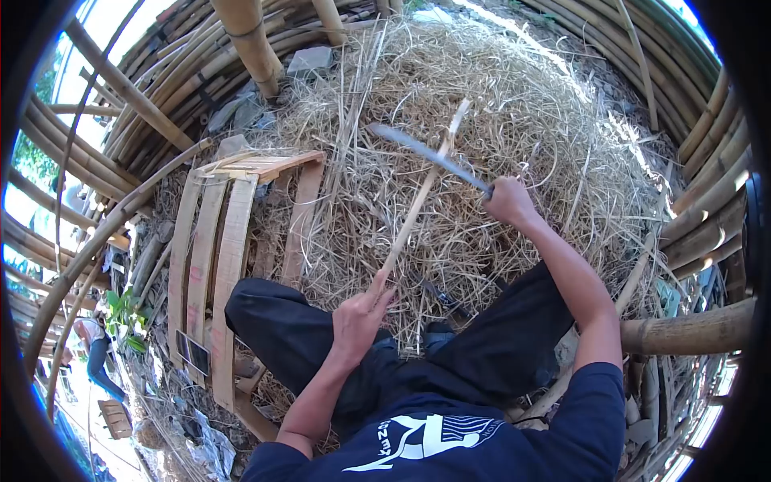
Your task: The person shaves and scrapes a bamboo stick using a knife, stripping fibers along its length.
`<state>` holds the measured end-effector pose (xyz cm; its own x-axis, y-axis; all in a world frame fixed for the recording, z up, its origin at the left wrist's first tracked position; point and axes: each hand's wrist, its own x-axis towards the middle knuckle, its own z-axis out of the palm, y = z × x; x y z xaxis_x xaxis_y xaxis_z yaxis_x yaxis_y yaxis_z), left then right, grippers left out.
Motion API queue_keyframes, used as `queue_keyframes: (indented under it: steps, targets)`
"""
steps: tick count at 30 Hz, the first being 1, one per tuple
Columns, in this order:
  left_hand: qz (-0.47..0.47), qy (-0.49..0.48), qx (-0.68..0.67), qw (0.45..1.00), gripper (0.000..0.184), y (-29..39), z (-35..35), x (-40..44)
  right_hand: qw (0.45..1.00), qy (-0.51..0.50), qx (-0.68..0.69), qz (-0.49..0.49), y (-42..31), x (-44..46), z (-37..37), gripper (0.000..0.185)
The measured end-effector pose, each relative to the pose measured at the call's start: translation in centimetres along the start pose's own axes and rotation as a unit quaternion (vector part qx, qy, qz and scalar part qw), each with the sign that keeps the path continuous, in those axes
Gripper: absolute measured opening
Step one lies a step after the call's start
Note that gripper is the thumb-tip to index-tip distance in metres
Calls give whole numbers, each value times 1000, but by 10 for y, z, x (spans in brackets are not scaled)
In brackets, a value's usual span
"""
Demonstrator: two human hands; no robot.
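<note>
My left hand (pixel 361 320) is closed round the lower end of a bamboo strip (pixel 414 210), which slants up and away from me over the straw. In my right hand (pixel 511 201) is the handle of a machete (pixel 418 148). Its long blade, slightly blurred, points to the upper left and crosses the strip near its far end. The strip looks paler and freshly cut beyond the crossing. Whether the blade touches the strip or passes just over it, I cannot tell.
A heap of straw-like shavings (pixel 514 120) covers the ground ahead. A wooden pallet-like crate (pixel 233 201) stands left, with a phone-like dark rectangle (pixel 193 353) on it. Bamboo poles (pixel 249 40) surround the spot; one thick pole (pixel 683 325) juts in at right. Another person (pixel 98 353) is far left.
</note>
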<state>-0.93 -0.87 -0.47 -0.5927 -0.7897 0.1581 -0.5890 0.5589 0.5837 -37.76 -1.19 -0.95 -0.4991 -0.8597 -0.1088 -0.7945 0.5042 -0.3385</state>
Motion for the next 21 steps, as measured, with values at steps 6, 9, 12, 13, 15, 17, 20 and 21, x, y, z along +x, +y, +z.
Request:
queue_keyframes:
  steps: [6, 9, 12, 13, 15, 17, 20, 21]
  targets:
    - [-4, -26, -24, 999, 46, 5, 1, -7, 989, -18, -129, 69, 27, 32, -13, 21]
    - [14, -8, -8, 1000, 44, 11, 0, 3, 990, 43, -104, 81, 30, 38, -13, 24]
    - [-13, -7, -18, 1000, 42, 3, -2, -4, 995, 36, -72, 62, 14, 17, -16, 26]
    - [-3, -4, -26, 1000, 44, 1, -1, -4, 996, 17, -39, 74, 15, 19, -14, 27]
    - [-20, -23, -59, 998, 45, 0, -3, -2, 996, -9, 18, 88, 9, 15, -14, 29]
    - [-38, -40, -91, 994, 47, 1, -6, 0, 996, -4, 12, 89, 13, 18, -4, 29]
    - [-126, -36, -177, 975, 48, 3, -7, 4, 996, 3, -3, 94, 17, 22, -3, 27]
    - [-149, -67, -199, 966, 50, 2, -8, 6, 996, 11, 2, 90, 18, 24, -4, 27]
